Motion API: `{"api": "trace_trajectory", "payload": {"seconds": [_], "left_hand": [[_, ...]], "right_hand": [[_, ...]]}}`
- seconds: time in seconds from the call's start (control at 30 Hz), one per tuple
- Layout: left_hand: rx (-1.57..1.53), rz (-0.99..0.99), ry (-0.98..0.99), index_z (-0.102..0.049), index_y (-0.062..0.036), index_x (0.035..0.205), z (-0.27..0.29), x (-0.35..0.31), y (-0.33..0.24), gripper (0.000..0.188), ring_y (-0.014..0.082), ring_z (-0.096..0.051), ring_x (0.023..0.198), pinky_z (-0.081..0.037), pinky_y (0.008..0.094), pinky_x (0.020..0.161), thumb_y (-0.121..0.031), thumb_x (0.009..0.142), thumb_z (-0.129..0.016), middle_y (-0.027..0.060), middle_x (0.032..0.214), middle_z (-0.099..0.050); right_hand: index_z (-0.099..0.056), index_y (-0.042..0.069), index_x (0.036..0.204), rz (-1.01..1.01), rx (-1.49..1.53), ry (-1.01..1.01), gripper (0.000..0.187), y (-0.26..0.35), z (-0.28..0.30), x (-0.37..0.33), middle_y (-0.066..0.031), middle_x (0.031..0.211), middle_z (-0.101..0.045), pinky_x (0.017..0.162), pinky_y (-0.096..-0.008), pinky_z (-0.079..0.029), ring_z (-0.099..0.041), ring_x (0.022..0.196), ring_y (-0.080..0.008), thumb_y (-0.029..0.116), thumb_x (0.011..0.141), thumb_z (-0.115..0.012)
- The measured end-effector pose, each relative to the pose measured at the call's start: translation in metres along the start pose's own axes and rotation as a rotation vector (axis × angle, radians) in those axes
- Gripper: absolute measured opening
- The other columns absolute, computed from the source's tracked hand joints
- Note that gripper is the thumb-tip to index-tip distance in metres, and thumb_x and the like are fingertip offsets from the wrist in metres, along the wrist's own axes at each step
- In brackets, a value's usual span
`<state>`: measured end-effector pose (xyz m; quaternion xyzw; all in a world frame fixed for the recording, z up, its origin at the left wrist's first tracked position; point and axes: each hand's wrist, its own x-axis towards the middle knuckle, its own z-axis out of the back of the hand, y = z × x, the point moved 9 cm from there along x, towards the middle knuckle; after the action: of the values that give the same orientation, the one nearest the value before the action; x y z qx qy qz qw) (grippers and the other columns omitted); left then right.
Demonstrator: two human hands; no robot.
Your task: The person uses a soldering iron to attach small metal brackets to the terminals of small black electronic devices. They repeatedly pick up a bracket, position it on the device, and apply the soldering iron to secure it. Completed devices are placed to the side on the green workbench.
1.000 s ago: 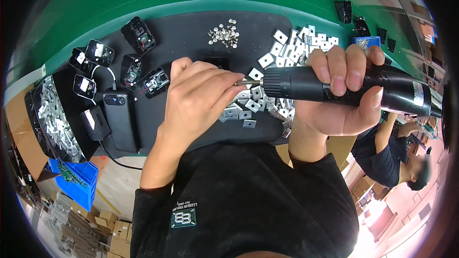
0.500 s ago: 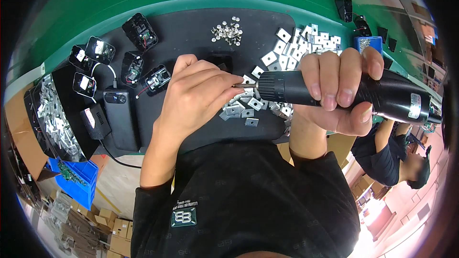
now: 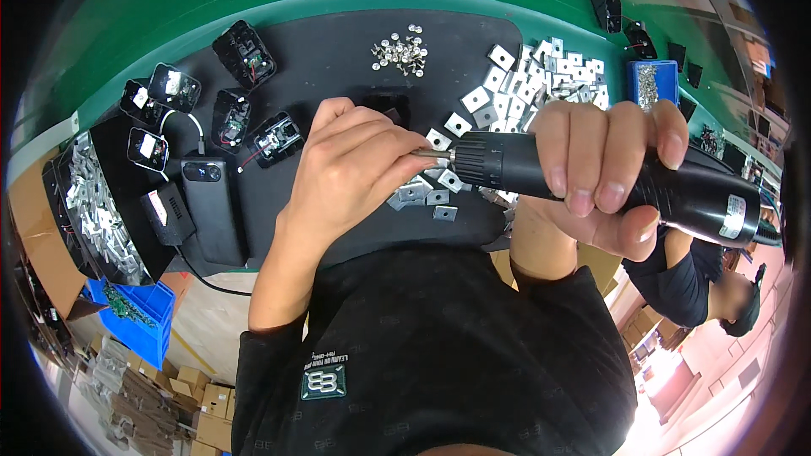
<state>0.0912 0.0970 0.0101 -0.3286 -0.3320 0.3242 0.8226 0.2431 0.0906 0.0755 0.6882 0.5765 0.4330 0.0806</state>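
My right hand [image 3: 604, 173] is wrapped round a black electric screwdriver [image 3: 528, 165], held almost level above the mat with its bit pointing left. The thin metal bit [image 3: 441, 154] reaches the fingertips of my left hand [image 3: 346, 165], which pinch its end. Whether a screw sits at that tip is hidden by the fingers. Under and behind the screwdriver lies a heap of silvery square plates [image 3: 515, 97] with holes. Beyond my left hand is a small pile of screws [image 3: 401, 52].
Several black housings with wiring [image 3: 274, 140] lie left on the dark mat [image 3: 329, 42]. A black power bank [image 3: 211, 211] with a cable stands near a bin of metal pieces [image 3: 97, 211]. A blue box of small parts [image 3: 652, 80] is at right; another person [image 3: 701, 287] works beyond.
The rear end of the screwdriver has dipped slightly, tilting it a little more. My left hand keeps its pinch at the bit with hardly any movement.
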Motion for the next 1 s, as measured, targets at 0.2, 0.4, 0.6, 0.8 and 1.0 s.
{"api": "trace_trajectory", "payload": {"seconds": [0.2,0.4,0.6,0.8,1.0], "left_hand": [[0.017,0.05,-0.02,-0.07,-0.006,0.075,0.004,-0.0006,0.002,0.019,0.0191,-0.062,0.07,-0.041,0.0321,0.072,-0.017,0.062,-0.079,0.0022,0.071,-0.067],[0.019,0.036,-0.046,-0.07,-0.0061,0.076,0.0057,-0.001,0.0,0.02,0.0188,-0.062,0.07,-0.041,0.0318,0.071,-0.017,0.062,-0.079,0.0015,0.071,-0.067],[0.032,0.034,-0.042,-0.07,-0.0059,0.076,0.0049,-0.0019,-0.0004,0.019,0.019,-0.063,0.069,-0.041,0.0317,0.071,-0.016,0.062,-0.079,0.0023,0.073,-0.068],[0.023,0.025,-0.045,-0.071,-0.0057,0.077,0.0055,-0.0024,-0.0011,0.019,0.0187,-0.063,0.07,-0.041,0.0315,0.071,-0.016,0.062,-0.078,0.0025,0.074,-0.069],[0.034,0.009,-0.055,-0.071,-0.0058,0.076,0.0038,-0.0032,-0.0004,0.02,0.0184,-0.062,0.069,-0.041,0.0314,0.07,-0.016,0.062,-0.079,0.0024,0.073,-0.068]], "right_hand": [[-0.045,0.012,0.115,0.013,0.005,-0.006,0.04,0.0023,-0.0018,0.0016,0.0,0.081,-0.054,0.066,-0.0266,-0.043,-0.054,0.07,-0.0116,0.017,0.083,-0.069],[-0.045,0.012,0.115,0.004,0.019,-0.018,0.04,0.0026,0.0006,-0.0003,-0.0001,0.081,-0.054,0.067,-0.0271,-0.043,-0.054,0.07,-0.0119,0.017,0.083,-0.069],[-0.044,0.011,0.116,0.001,0.027,-0.016,0.041,0.004,0.0021,-0.001,-0.0005,0.08,-0.053,0.068,-0.0279,-0.043,-0.054,0.071,-0.0125,0.017,0.083,-0.068],[-0.044,0.01,0.117,0.009,0.028,-0.008,0.041,0.0031,0.0023,-0.0005,-0.0006,0.08,-0.053,0.067,-0.0274,-0.043,-0.054,0.07,-0.0125,0.017,0.084,-0.068],[-0.044,0.01,0.117,-0.002,0.003,0.011,0.041,0.0028,0.0025,0.0002,-0.0006,0.081,-0.054,0.066,-0.0267,-0.043,-0.054,0.07,-0.012,0.017,0.084,-0.067]]}}
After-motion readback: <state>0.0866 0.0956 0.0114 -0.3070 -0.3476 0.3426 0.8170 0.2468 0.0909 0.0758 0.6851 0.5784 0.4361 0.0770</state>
